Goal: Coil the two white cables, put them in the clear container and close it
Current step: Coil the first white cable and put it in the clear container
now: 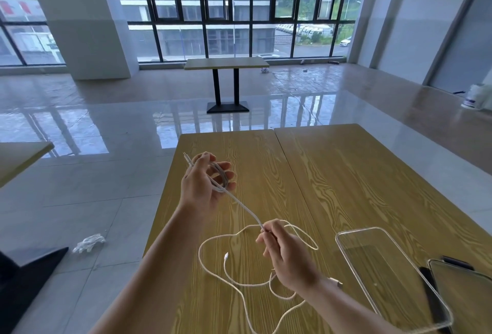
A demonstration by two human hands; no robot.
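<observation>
Above the wooden table [332, 174], a white cable [241, 204] was held taut, running diagonally from coils gripped in the left hand [203, 187] down to the pinching right hand [288, 256]. The clear container [383, 267] lay right of the hands. Slack loops lay on the table; the second cable could not be distinguished.

Wooden table [346, 174], crumpled plastic [89, 243] on floor.

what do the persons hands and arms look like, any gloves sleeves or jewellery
Both are bare. The left hand and right hand wear no gloves, and no rings, watch or wristband show. Both forearms are uncovered as far as the bottom edge of the picture, so no sleeve is visible.
</observation>
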